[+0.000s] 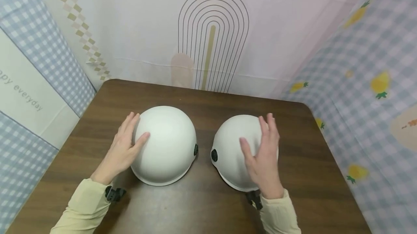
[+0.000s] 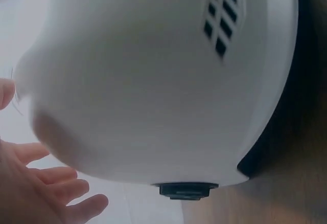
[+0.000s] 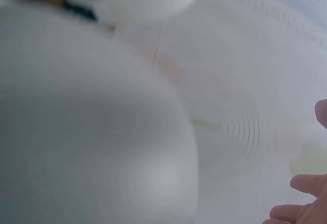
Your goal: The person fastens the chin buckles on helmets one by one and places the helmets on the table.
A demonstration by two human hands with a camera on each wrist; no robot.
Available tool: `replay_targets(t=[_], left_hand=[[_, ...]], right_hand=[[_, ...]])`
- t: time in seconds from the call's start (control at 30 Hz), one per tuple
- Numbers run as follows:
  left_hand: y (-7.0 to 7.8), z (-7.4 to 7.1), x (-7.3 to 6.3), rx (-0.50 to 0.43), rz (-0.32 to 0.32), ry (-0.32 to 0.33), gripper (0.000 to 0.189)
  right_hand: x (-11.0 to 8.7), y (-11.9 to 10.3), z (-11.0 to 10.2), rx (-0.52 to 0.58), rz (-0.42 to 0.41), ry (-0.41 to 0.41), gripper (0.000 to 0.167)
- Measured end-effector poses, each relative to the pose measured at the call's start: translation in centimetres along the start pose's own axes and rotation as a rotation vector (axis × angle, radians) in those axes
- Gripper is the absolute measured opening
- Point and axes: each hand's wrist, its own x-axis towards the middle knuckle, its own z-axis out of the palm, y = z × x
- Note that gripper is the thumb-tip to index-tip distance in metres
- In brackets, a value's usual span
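Observation:
Two white helmets lie dome-up, side by side on a brown wooden table (image 1: 202,205). My left hand (image 1: 123,149) is at the outer side of the left helmet (image 1: 167,141), its fingers extended and spread. In the left wrist view, that helmet's shell (image 2: 153,96) shows dark slanted slots (image 2: 222,19) and a black round fitting (image 2: 185,190). Over the outer side of the right helmet (image 1: 229,136) is my right hand (image 1: 264,158), fingers extended and thumb apart. The right wrist view shows a gap between my right fingers (image 3: 306,183) and the smooth shell (image 3: 102,132).
Black fittings (image 1: 214,155) on the two helmets face each other across a narrow strip of table. Behind the table hangs a pale cloth (image 1: 137,16) with an arch pattern. Checked blue cloth (image 1: 358,92) hangs at the right, and more at the left.

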Motion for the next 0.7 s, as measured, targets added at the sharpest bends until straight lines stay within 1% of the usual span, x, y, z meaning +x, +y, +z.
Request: replay_targets(t=[0.1, 0.17, 0.3, 0.4, 0.53, 0.63, 0.7], left_hand=[[0.1, 0.2, 0.1, 0.017, 0.002, -0.018, 0.072], [0.1, 0.3, 0.1, 0.022, 0.001, -0.017, 0.072], [0.3, 0.6, 0.6, 0.011, 0.010, 0.000, 0.072], [0.5, 0.9, 0.9, 0.000, 0.016, 0.009, 0.072], [0.5, 1.2, 0.9, -0.013, 0.004, 0.011, 0.071], [0.3, 1.4, 0.8, -0.013, -0.005, 0.008, 0.070], [0.2, 1.5, 0.8, -0.012, -0.007, 0.003, 0.070]], right_hand=[[0.4, -1.5, 1.7, 0.031, -0.078, -0.008, 0.072], [0.6, -2.4, 2.8, 0.062, -0.120, -0.027, 0.072], [0.7, -4.0, 4.3, 0.106, -0.155, -0.108, 0.072], [0.7, -4.8, 5.6, 0.130, -0.138, -0.171, 0.072], [0.1, -5.7, 8.2, 0.146, -0.096, -0.250, 0.072], [-0.6, -6.2, 10.2, 0.155, -0.050, -0.316, 0.073], [-1.0, -6.5, 11.2, 0.163, -0.016, -0.343, 0.074]])
